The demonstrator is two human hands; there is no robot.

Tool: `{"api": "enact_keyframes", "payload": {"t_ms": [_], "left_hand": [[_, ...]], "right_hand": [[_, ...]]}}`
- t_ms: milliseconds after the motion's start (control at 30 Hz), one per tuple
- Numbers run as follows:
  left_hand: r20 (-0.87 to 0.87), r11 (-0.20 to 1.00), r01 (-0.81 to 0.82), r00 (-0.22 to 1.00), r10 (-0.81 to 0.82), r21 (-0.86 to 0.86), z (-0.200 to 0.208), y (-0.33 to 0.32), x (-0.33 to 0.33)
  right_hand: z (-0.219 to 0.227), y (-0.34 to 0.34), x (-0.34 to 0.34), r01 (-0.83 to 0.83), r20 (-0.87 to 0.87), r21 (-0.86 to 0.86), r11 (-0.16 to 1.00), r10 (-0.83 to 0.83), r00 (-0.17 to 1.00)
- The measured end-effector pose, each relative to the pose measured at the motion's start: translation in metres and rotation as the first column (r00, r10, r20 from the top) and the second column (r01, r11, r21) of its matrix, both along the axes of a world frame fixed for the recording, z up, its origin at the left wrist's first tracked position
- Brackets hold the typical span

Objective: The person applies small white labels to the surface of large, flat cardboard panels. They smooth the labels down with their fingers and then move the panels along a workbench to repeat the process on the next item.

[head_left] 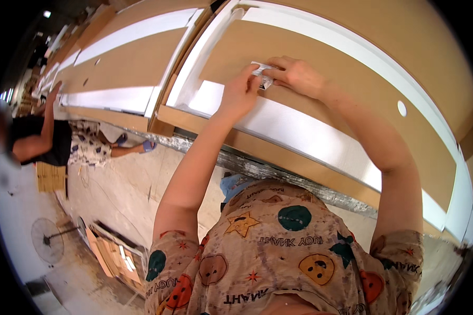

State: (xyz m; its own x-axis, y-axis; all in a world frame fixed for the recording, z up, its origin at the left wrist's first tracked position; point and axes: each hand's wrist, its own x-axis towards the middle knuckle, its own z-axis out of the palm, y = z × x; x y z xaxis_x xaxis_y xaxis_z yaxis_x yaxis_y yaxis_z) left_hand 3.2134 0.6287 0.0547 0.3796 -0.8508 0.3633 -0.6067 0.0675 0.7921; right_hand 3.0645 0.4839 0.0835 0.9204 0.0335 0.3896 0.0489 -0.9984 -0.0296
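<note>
Over a long open carton (236, 140), my hands meet at a small clear plastic packet (266, 82) with dark and white print. My left hand (240, 94) pinches its near-left side between the fingertips. From the right, my right hand (298, 76) has its fingers closed on the packet's upper edge. What lies inside the packet is too small to make out. Beneath both hands is a flat brown cardboard sheet (341, 79). White material (310, 131) shows along the sheet's near side, and a white strip runs along its far side.
A second open carton (121, 65) with a brown sheet lies to the left. Beside it stands a person (58, 131) in a black top, one arm over that carton. A round fan (47, 240) and a crate of cardboard pieces (115, 257) stand on the floor at lower left.
</note>
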Motion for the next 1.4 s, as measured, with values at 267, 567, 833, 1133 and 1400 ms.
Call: {"api": "enact_keyframes", "payload": {"t_ms": [267, 567, 833, 1133, 1400], "left_hand": [[0.147, 0.936, -0.335, 0.926, 0.348, -0.109, 0.001, 0.043, 0.002], [0.488, 0.986, -0.152, 0.857, 0.164, -0.066, -0.012, 0.031, 0.001], [0.405, 0.987, -0.151, 0.900, 0.161, -0.056, -0.011, 0.032, 0.005], [0.326, 0.989, -0.140, 0.933, 0.151, -0.058, -0.010, 0.032, 0.005], [0.259, 0.982, -0.142, 0.951, 0.169, -0.121, -0.016, 0.035, 0.009]], "right_hand": [[0.005, 0.007, 0.016, -0.205, -0.018, 0.017, 0.979, 0.205, 0.979], [-0.028, 0.019, 0.015, -0.085, 0.221, 0.324, 0.942, 0.012, 0.975], [-0.031, 0.024, 0.017, -0.014, 0.210, 0.521, 0.853, -0.112, 0.971], [-0.030, 0.021, 0.018, 0.065, 0.102, 0.644, 0.762, -0.169, 0.980], [-0.007, 0.021, 0.038, -0.067, 0.024, 0.416, 0.907, 0.062, 0.998]]}}
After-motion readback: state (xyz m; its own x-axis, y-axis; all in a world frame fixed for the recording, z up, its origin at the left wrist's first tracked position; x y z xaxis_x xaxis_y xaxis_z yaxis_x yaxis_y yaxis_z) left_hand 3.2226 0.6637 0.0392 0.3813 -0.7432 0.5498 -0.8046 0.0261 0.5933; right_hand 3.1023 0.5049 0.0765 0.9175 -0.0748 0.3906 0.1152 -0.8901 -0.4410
